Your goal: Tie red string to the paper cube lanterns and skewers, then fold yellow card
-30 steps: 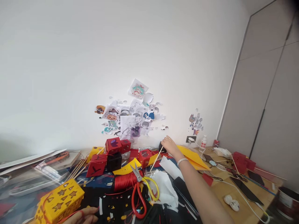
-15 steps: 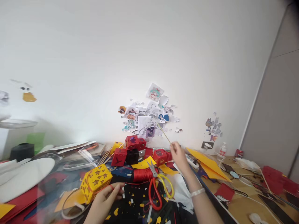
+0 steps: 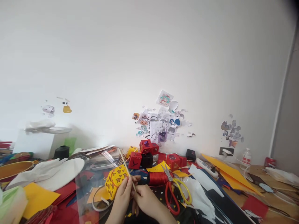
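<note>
Both hands now meet low in the middle of the view. A second ago the right hand (image 3: 147,200) was stretched out toward the back of the surface at about 1 o'clock, taking up a thin wooden stick (image 3: 127,169); it has since drawn back with it, and its fingers pinch the stick's lower end. The stick slants up toward 11 o'clock, across the yellow star-cut box (image 3: 116,183). The left hand (image 3: 123,194), curled, holds that box from below, at 10 o'clock from the right hand and touching it. Stick and box have thus been brought together, where before they lay well apart. Just to the right, at 3 o'clock, lie a spool of red thread (image 3: 157,178) and red-and-yellow scissors (image 3: 174,189); red paper cubes (image 3: 146,152) stand behind at 12 o'clock.
</note>
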A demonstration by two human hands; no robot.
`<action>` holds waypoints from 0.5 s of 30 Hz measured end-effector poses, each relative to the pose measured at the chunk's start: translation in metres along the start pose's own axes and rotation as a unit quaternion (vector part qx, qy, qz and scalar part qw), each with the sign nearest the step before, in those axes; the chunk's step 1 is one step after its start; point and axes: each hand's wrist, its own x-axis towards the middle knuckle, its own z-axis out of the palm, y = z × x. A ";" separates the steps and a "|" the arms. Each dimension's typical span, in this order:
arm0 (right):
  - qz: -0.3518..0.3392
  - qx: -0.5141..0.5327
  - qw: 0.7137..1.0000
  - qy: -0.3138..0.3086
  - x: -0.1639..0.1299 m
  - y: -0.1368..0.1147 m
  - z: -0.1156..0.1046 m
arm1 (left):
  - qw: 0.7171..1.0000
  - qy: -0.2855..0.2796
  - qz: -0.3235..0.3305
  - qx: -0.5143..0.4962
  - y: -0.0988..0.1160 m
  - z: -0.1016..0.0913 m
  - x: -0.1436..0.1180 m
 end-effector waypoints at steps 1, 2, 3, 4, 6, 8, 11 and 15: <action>-0.014 0.007 1.000 -0.007 0.001 -0.002 -0.002 | 1.000 0.020 0.000 0.017 -0.003 -0.001 0.002; -0.020 0.023 0.999 -0.010 0.002 -0.003 -0.005 | 0.999 0.042 0.000 0.030 -0.005 -0.002 0.004; -0.015 0.049 0.999 -0.012 0.003 -0.004 -0.008 | 0.998 0.060 -0.001 0.037 -0.008 -0.002 0.006; -0.002 0.081 0.997 -0.010 0.004 -0.002 -0.010 | 0.997 0.067 -0.001 0.038 -0.010 -0.001 0.007; 0.033 0.139 0.990 0.006 0.006 0.002 -0.012 | 0.998 0.049 -0.003 0.025 -0.013 0.001 0.007; 0.045 0.173 0.984 0.028 0.007 0.008 -0.009 | 1.000 0.012 -0.006 0.009 -0.012 0.006 0.006; 0.030 0.213 0.976 0.045 0.005 0.013 -0.003 | 1.000 -0.020 0.009 0.019 -0.008 0.013 0.001; 0.038 0.230 0.970 0.070 0.001 0.011 0.001 | 0.995 -0.021 0.076 0.067 -0.003 0.017 -0.001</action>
